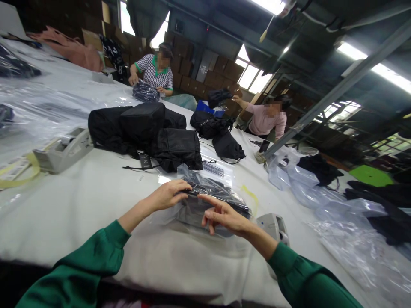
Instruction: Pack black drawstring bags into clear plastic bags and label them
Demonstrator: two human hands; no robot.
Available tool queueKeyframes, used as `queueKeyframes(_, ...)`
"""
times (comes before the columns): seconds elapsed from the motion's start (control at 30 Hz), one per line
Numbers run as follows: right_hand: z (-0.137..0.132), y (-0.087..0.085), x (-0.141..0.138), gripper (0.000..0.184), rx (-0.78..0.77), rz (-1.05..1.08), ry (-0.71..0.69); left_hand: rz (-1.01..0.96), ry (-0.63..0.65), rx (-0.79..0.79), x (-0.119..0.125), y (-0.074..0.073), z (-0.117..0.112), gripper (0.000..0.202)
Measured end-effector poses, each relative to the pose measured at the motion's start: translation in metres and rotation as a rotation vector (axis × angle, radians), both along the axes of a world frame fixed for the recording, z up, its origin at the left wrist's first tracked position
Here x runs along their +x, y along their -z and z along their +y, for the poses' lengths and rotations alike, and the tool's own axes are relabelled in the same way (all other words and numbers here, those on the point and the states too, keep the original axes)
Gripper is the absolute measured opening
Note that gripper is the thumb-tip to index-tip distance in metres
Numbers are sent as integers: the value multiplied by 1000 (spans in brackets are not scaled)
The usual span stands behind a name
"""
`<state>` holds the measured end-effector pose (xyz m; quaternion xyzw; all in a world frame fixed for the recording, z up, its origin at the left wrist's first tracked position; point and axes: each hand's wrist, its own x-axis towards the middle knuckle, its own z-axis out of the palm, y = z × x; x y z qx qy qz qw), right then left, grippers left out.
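A clear plastic bag with a dark folded item inside lies on the white table before me. My left hand has its thumb and fingertips around the bag's near-left edge. Over the bag's front side is my right hand, its index finger stretched along the bag's edge and the other fingers loosely bent and apart. Just behind the bag, a pile of black drawstring pouches rests on the table, one with a black hang tag.
A grey tape dispenser stands at left, another tape dispenser at right. Clear plastic sheets cover the right side. Across the table are a person in a striped shirt and a person in pink. A metal post rises at right.
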<state>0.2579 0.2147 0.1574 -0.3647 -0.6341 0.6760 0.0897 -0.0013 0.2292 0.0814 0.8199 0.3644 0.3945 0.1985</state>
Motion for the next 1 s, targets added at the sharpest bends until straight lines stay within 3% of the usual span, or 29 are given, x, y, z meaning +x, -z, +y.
queueKeyframes(0.1, -2, 26, 0, 72, 85, 29, 52, 16, 0, 3, 0, -1, 0, 25)
queueKeyframes(0.2, -1, 43, -1, 62, 326, -62, 72, 35, -4, 6, -2, -5, -1, 24)
queueKeyframes(0.33, -2, 53, -1, 57, 620, -194, 22, 62, -39, 12, 4, -13, -4, 23)
queueKeyframes(0.47, -3, 52, 1, 61, 848, -292, -61, 102, -218, -16, 26, -13, -1, 32)
queueKeyframes(0.6, -3, 34, 4, 60, 1195, -678, -216, 113, -281, -58, 42, -6, 4, 26)
queueKeyframes(0.7, 7, 3, 3, 51, 1419, -1009, -341, 133, -272, -79, 43, -3, 7, 30)
queueKeyframes(0.77, 23, -20, 1, 54, 1526, -1087, -411, 149, -258, -89, 41, -3, 8, 32)
queueKeyframes(0.87, 54, -45, 3, 63, 1570, -1100, -479, 160, -239, -105, 39, -4, 10, 35)
queueKeyframes(1.0, 74, -44, 13, 60, 1484, -978, -291, 140, -230, -128, 37, -4, 11, 36)
